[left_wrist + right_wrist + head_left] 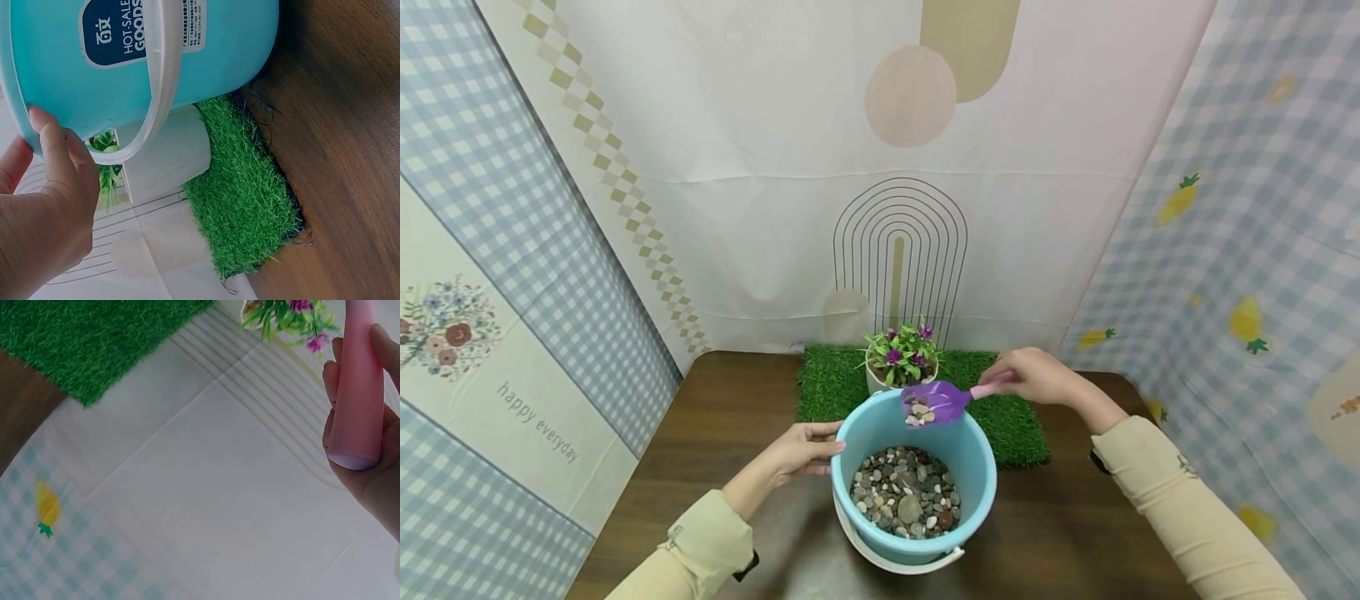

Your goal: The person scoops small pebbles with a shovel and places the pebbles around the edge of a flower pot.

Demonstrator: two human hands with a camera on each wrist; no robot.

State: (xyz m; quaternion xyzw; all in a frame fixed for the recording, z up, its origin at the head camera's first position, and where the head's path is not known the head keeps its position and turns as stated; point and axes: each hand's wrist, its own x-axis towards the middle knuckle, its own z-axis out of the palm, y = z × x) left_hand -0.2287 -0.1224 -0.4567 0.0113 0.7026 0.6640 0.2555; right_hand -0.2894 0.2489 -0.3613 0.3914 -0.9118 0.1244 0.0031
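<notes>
A light blue bucket (976, 467) with a white handle (917, 570) stands on the table, and pebbles (910, 492) cover its bottom. My left hand (805, 454) pinches the bucket's left rim between thumb and fingers; the left wrist view shows this hand (56, 181) at the rim too. My right hand (1033, 375) grips the pink handle of a purple toy shovel (951, 402). Several pebbles (919, 412) lie in its scoop, above the bucket's far rim. From the right wrist, the pink shovel handle (357, 394) lies across the palm; its scoop is out of that view.
Behind the bucket, a white pot (877, 382) with a purple-flowered plant (906, 350) stands on an artificial grass mat (827, 383). The brown wooden table (715, 433) reaches a printed white cloth (760, 250) at the back. Checked cloth (1150, 292) hangs at the right.
</notes>
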